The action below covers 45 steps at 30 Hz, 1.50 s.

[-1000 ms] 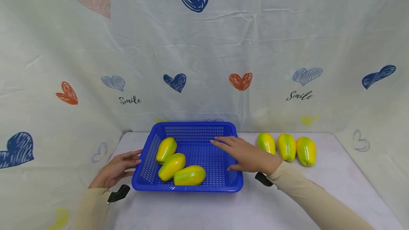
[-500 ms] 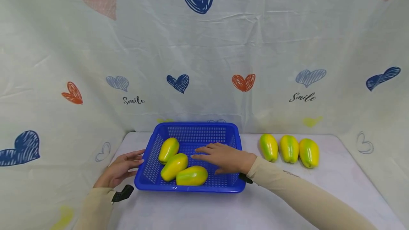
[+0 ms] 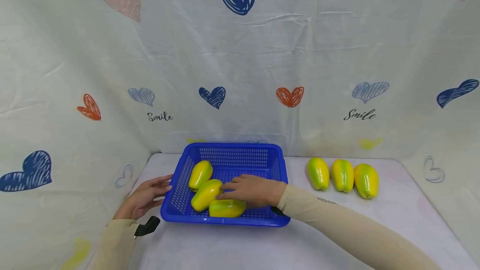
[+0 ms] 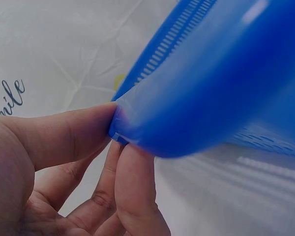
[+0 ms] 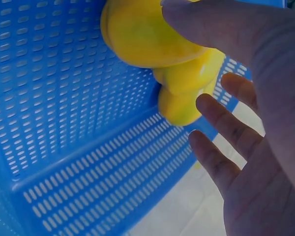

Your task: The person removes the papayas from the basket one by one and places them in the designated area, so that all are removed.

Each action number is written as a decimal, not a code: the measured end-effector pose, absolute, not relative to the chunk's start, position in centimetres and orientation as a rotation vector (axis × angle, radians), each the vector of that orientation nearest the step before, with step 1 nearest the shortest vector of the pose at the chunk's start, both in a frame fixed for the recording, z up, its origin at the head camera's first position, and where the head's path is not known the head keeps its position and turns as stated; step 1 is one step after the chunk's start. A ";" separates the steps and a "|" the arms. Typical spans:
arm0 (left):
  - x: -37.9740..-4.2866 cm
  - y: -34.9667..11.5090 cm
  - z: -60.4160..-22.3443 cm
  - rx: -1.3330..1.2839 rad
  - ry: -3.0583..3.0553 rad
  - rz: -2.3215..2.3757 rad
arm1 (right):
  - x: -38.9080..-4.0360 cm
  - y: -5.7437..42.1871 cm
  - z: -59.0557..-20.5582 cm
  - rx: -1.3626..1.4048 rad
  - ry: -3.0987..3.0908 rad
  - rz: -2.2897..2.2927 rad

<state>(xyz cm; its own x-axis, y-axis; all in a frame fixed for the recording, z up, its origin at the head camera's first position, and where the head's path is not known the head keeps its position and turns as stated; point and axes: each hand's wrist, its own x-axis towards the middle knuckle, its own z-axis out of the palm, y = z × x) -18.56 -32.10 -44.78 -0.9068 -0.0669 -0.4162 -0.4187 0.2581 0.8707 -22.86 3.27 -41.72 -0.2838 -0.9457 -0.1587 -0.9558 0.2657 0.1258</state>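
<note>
A blue plastic basket (image 3: 225, 221) holds three yellow-green papayas at its left and front. My left hand (image 3: 144, 199) pinches the basket's left rim between thumb and fingers, as the left wrist view shows up close. Inside the basket, my right hand (image 3: 253, 191) hovers low over the front papaya (image 3: 226, 209) and partly covers it. In the right wrist view its thumb lies against that papaya (image 5: 147, 34), while the other fingers are spread and loosely bent. Behind it rest the middle papaya (image 3: 206, 195) and the rear-left papaya (image 3: 201, 175).
To the basket's right, three more papayas stand in a row: a left one (image 3: 318, 173), a middle one (image 3: 343, 175) and a right one (image 3: 366, 181). They are on a white table (image 3: 210, 247). A heart-print curtain (image 3: 255, 66) hangs behind.
My right hand has moved left and down from the basket's right side to the front papaya. The left hand stays at the rim. The whole view has shifted slightly.
</note>
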 end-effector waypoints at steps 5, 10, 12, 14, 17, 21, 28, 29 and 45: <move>-18.6 -32.0 -44.9 -0.458 2.237 1.694 | -22.7 2.7 -41.7 -1.883 2.438 0.336; -18.6 -32.0 -44.9 -0.460 2.235 1.699 | -22.7 2.1 -41.9 -1.921 2.408 0.367; -18.6 -32.0 -44.9 -0.463 2.234 1.701 | -22.7 1.9 -42.0 -1.925 2.399 0.391; -18.6 -32.0 -44.9 -0.465 2.235 1.702 | -22.7 1.8 -42.2 -1.925 2.397 0.411; -18.6 -32.0 -44.9 -0.473 2.238 1.702 | -22.6 1.7 -42.3 -1.908 2.402 0.442; -18.5 -32.0 -45.0 -0.468 2.239 1.704 | -22.4 1.7 -42.3 -1.847 2.411 0.480; -18.3 -32.0 -44.9 -0.437 2.237 1.709 | -22.1 2.3 -42.5 -1.653 2.464 0.492; -18.3 -32.0 -44.9 -0.435 2.235 1.713 | -22.1 2.4 -42.6 -1.615 2.478 0.483; -18.3 -31.9 -44.9 -0.458 2.237 1.724 | -22.0 3.0 -42.5 -1.541 2.499 0.502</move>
